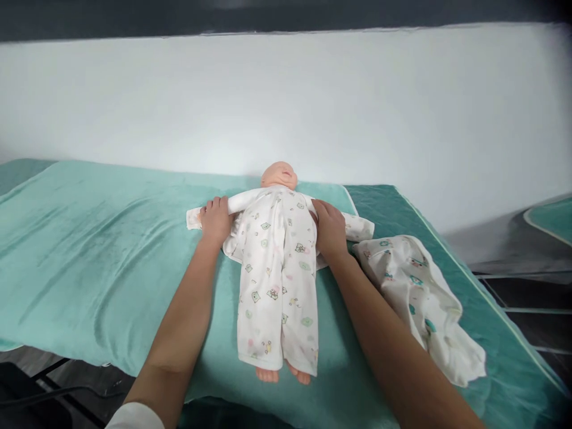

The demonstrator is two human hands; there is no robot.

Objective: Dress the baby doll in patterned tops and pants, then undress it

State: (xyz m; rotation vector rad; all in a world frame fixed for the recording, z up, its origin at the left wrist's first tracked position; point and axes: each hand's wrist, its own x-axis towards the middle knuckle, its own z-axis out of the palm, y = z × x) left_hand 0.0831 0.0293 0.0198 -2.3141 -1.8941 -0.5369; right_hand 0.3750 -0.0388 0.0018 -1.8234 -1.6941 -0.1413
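Observation:
A baby doll (279,174) lies on its back on a teal blanket, head towards the wall and bare feet towards me. White printed trousers (272,292) stretch down its front from the chest to the ankles. Its white long-sleeved shirt (245,201) has both sleeves spread out sideways. My left hand (217,219) is closed over the sleeve on the left, fingers curled across it. On the other side, my right hand (329,229) is closed at the shirt beside the trousers' edge, near the right sleeve (358,226); its fingertips are partly hidden.
A crumpled white printed cloth (417,298) lies to the right, near my right forearm. The teal blanket (111,250) covers a bed with a darker green sheet (379,199) at the right. A white wall (179,101) stands behind. At lower left are a dark object and a cable (67,390).

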